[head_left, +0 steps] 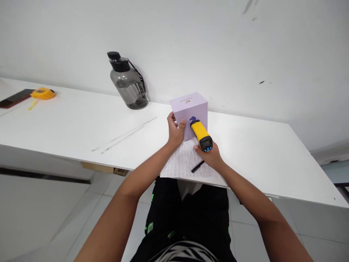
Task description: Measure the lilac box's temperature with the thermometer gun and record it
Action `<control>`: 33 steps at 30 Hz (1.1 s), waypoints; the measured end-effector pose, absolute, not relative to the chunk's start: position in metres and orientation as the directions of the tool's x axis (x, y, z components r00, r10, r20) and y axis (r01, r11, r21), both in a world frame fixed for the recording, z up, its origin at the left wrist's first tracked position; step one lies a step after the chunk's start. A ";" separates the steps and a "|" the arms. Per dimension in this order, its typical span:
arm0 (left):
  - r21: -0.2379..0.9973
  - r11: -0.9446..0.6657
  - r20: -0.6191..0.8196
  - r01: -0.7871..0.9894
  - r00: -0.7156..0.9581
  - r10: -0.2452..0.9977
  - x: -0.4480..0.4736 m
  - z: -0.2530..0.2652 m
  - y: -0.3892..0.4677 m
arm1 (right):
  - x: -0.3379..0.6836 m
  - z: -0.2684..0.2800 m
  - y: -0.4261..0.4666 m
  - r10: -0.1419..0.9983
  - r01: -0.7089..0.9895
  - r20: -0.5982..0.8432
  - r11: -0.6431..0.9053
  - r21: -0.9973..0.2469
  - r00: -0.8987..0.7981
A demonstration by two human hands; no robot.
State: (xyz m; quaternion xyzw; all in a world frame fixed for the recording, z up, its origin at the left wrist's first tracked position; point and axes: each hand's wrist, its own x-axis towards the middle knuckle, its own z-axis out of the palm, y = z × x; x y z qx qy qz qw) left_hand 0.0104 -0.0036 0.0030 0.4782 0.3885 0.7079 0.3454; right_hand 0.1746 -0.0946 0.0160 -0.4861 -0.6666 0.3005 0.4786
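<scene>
A pale lilac box (191, 106) stands on the white table (81, 123), against the wall side. My left hand (175, 130) grips its left front edge, thumb on the front face. My right hand (211, 156) holds a yellow and black handheld device (201, 134) with blue buttons on its rear end. The device's nose points at the box's front face and is touching or nearly touching it. Under both hands lies a sheet of paper (182, 163) covered in writing, with a black pen (197, 166) on it.
A smoky grey water bottle (128, 84) with a black cap stands against the wall to the left. At the far left edge lie a yellow tape measure (43, 94) and a dark phone (15, 98). A cardboard piece (105, 169) sits under the table.
</scene>
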 end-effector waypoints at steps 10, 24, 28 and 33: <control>0.844 -0.527 0.490 -0.098 -0.256 0.833 0.017 -0.011 -0.001 | 0.173 0.014 -0.094 0.925 0.374 0.379 0.357 -0.856 -0.015; 0.747 -0.661 0.658 0.070 -0.223 0.719 0.012 -0.016 0.006 | 0.176 0.012 -0.092 0.952 0.321 0.306 0.290 -0.901 -0.001; 0.736 -0.671 0.673 0.089 -0.210 0.709 0.012 -0.020 0.008 | 0.177 0.010 -0.091 0.958 0.306 0.286 0.271 -0.912 0.002; 0.710 -0.698 0.699 0.090 -0.199 0.686 0.011 -0.021 0.010 | 0.178 0.008 -0.090 0.964 0.299 0.267 0.258 -0.919 -0.010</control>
